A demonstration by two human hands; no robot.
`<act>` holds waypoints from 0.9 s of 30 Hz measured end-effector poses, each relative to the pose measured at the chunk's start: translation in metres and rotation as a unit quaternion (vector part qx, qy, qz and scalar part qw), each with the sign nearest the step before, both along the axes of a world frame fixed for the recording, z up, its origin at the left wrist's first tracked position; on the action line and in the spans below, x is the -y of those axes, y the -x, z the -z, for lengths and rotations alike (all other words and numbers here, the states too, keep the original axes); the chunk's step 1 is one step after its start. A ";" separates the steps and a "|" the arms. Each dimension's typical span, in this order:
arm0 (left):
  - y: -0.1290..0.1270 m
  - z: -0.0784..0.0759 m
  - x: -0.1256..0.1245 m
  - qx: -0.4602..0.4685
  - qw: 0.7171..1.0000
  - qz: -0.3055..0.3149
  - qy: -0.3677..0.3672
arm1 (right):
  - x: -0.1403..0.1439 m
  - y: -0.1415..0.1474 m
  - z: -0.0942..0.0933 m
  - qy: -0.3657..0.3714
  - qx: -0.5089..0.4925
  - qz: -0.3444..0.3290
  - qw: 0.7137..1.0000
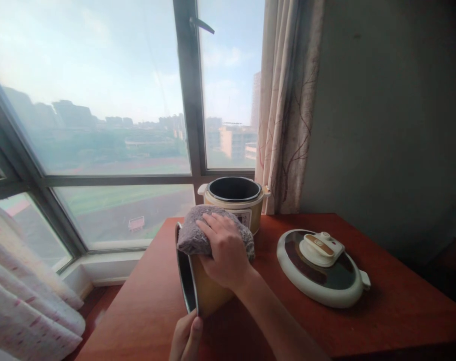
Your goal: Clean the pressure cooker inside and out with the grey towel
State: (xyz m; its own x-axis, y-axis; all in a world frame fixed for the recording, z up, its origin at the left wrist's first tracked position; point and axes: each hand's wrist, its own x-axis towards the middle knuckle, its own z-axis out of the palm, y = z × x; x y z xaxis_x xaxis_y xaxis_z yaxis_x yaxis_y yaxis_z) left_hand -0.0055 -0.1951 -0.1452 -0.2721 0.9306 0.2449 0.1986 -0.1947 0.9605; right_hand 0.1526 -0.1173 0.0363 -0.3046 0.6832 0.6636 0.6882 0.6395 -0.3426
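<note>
An inner pot (208, 288) is tipped on its side above the table, with its dark opening facing left and its golden outer wall facing right. My left hand (187, 335) pinches the pot's rim at the lower end, thumb on the near side. Across the top of the pot's outer wall lies a folded grey cloth (193, 231). My right hand (225, 245) presses on this cloth, its fingers laid over it and its thumb near the lower edge. Part of the pot's wall is hidden behind my right hand and forearm.
The pressure cooker base (260, 213), with a dark interior, stands behind the pot by the window. On the right of the red-brown table (145, 301) lies the round cooker lid (325, 291), handle up. Curtains (288, 110) hang beside the window.
</note>
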 end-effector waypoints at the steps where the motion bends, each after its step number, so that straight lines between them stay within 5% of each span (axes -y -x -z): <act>1: -0.003 -0.007 -0.001 0.007 1.000 0.004 0.002 | 0.007 -0.002 0.009 -0.011 -0.008 -0.006 1.000; 7: -0.018 -0.056 -0.012 0.111 0.993 0.039 -0.003 | 0.058 -0.004 0.099 -0.076 -0.046 0.005 0.996; 10: -0.018 -0.063 -0.017 0.174 0.983 0.044 0.029 | 0.073 -0.002 0.138 -0.103 -0.044 0.018 0.994; 13: -0.022 -0.065 -0.017 0.202 0.977 0.038 0.054 | 0.074 -0.001 0.154 -0.116 -0.040 0.022 0.992; 19: -0.033 -0.065 -0.010 0.149 0.987 0.056 0.010 | 0.058 -0.010 0.133 -0.119 -0.061 0.007 0.991; 23: -0.027 -0.050 -0.005 0.083 0.996 -0.010 -0.001 | 0.049 -0.010 0.092 -0.124 -0.060 -0.004 0.990; 27: -0.020 -0.029 0.005 0.055 0.998 -0.003 0.022 | 0.030 -0.004 0.041 -0.082 -0.051 -0.005 0.995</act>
